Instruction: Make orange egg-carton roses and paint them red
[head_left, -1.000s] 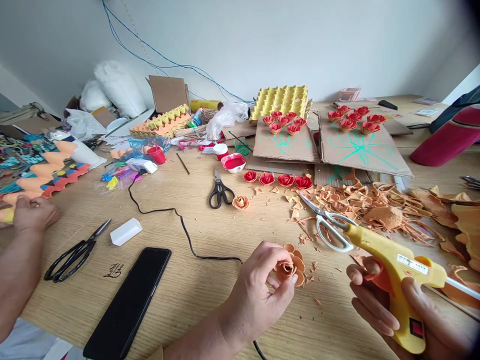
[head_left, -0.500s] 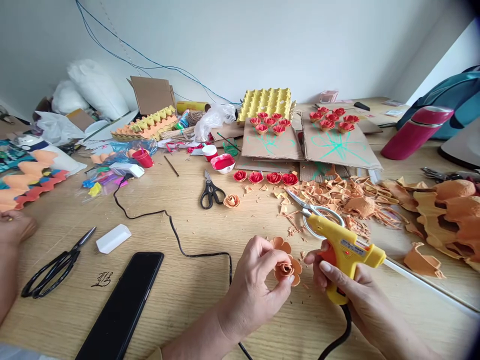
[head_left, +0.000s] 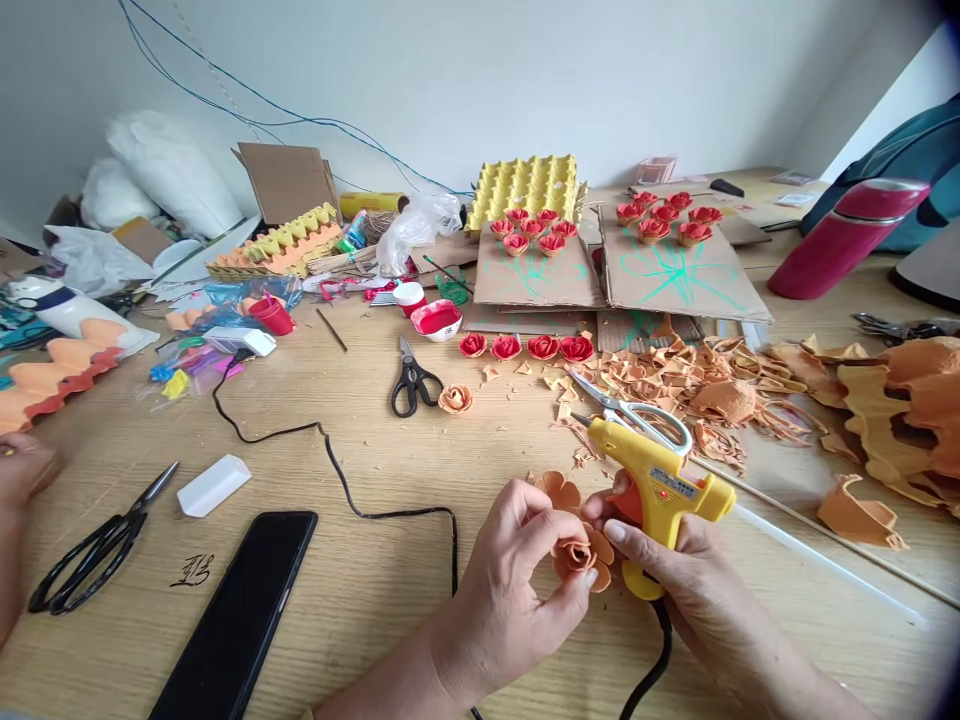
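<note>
A smooth, pale wall [head_left: 480, 80] stands behind a wood-grained table [head_left: 360, 590]. Toward the back, flat cardboard sheets [head_left: 622, 290] bear green strokes [head_left: 679, 280] and clusters of cupped red roses [head_left: 664, 213]; behind the left sheet is a yellow egg tray [head_left: 525, 185] with rows of moulded peaks. In front spreads a heap of curled, ragged orange scraps [head_left: 667, 390]. A flat, glossy black phone [head_left: 236, 610] lies nearer, left of the hands. The angular yellow plastic glue gun [head_left: 660, 480] is gripped by the fingers of the right hand [head_left: 690, 580], nozzle toward upper left. Between the hands, the orange flower [head_left: 576, 552], rounded matt petals about a rolled core, is pinched by the left hand's [head_left: 517, 580] thumb and forefinger.
</note>
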